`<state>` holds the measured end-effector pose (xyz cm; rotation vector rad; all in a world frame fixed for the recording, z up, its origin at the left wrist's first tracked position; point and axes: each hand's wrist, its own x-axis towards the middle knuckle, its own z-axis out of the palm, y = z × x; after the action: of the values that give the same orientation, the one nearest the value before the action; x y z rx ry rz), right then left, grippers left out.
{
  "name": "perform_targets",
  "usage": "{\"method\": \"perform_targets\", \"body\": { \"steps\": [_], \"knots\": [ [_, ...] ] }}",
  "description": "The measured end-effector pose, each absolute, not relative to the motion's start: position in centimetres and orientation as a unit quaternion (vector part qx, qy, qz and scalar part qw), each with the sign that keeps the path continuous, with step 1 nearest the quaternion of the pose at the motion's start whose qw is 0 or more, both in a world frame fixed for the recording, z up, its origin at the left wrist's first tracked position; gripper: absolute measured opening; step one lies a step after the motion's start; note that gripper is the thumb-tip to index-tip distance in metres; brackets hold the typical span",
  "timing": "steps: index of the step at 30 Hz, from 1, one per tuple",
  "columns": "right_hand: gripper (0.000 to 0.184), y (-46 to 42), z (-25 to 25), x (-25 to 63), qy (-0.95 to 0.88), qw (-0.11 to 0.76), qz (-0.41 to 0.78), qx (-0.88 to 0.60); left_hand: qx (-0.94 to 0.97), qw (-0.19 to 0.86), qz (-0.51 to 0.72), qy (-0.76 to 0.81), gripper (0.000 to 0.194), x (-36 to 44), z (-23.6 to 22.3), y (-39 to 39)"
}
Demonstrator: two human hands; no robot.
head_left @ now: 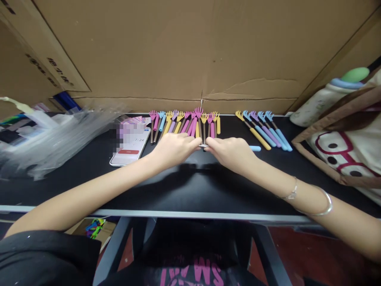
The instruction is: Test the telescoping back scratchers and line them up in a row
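My left hand [178, 149] and my right hand [230, 153] meet above the middle of the black table. Their fingers are closed on the two ends of a short silver metal piece [203, 145], mostly hidden, so its kind is unclear. Just behind them lies a row of small hand-shaped back scratchers [169, 117] in pink, yellow, purple and blue, with dark shafts and loose coloured handle sleeves among them. A light blue handle [254, 148] shows partly beside my right hand. Further right, several back scratchers with coloured handles [268, 133] lie slanted side by side.
A phone [137, 145] lies left of my hands, next to pink paper. Clear plastic bags [56, 139] cover the table's left end. A bottle [318, 103] and a cloth bag [333, 135] are at the right. Cardboard [190, 51] stands along the back edge.
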<state>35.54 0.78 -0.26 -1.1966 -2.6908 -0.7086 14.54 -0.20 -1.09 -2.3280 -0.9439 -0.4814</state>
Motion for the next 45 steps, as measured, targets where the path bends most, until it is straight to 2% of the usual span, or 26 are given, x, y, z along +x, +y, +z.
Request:
{"method": "perform_targets", "body": {
  "steps": [7, 11, 14, 18, 21, 26, 33, 38, 41, 45],
  "knots": [
    [0.045, 0.9, -0.2, 37.4, -0.881, 0.078, -0.262, -0.386, -0.87, 0.32, -0.174, -0.333, 0.028, 13.5, -0.5, -0.3],
    [0.054, 2.6, 0.4, 43.7, -0.842, 0.055, -0.289, -0.451, -0.834, 0.378, -0.14, -0.376, 0.033, 7.6, 0.8, -0.2],
    [0.06, 4.1, 1.2, 50.2, -0.809, 0.0, -0.3, -0.505, -0.816, 0.405, -0.099, -0.4, 0.033, 1.1, 1.8, 0.0],
    [0.05, 5.1, 2.0, 56.4, -0.737, -0.025, -0.342, -0.582, -0.772, 0.454, -0.102, -0.432, 0.038, -5.6, 2.3, -0.1],
    [0.036, 5.2, 1.7, 57.8, -0.732, -0.034, -0.338, -0.591, -0.765, 0.458, -0.087, -0.444, 0.039, -7.3, 2.2, -0.1],
    [0.032, 5.5, 0.2, 57.1, -0.771, -0.003, -0.331, -0.544, -0.77, 0.502, -0.058, -0.389, 0.033, -6.8, 1.5, 0.3],
    [0.031, 6.5, -1.2, 57.1, -0.77, -0.08, -0.296, -0.559, -0.798, 0.494, -0.052, -0.341, 0.029, -6.8, -0.3, 0.9],
    [0.03, 6.4, -0.9, 55.4, -0.809, -0.044, -0.274, -0.518, -0.842, 0.441, -0.062, -0.305, 0.027, -4.5, -1.1, 0.6],
    [0.036, 5.3, -0.4, 50.6, -0.85, -0.002, -0.28, -0.446, -0.87, 0.386, -0.084, -0.295, 0.033, -0.1, -1.3, 0.3],
    [0.04, 2.1, 0.0, 42.2, -0.887, 0.024, -0.281, -0.366, -0.892, 0.308, -0.113, -0.311, 0.027, 7.7, -1.4, -0.8]
  ]
}}
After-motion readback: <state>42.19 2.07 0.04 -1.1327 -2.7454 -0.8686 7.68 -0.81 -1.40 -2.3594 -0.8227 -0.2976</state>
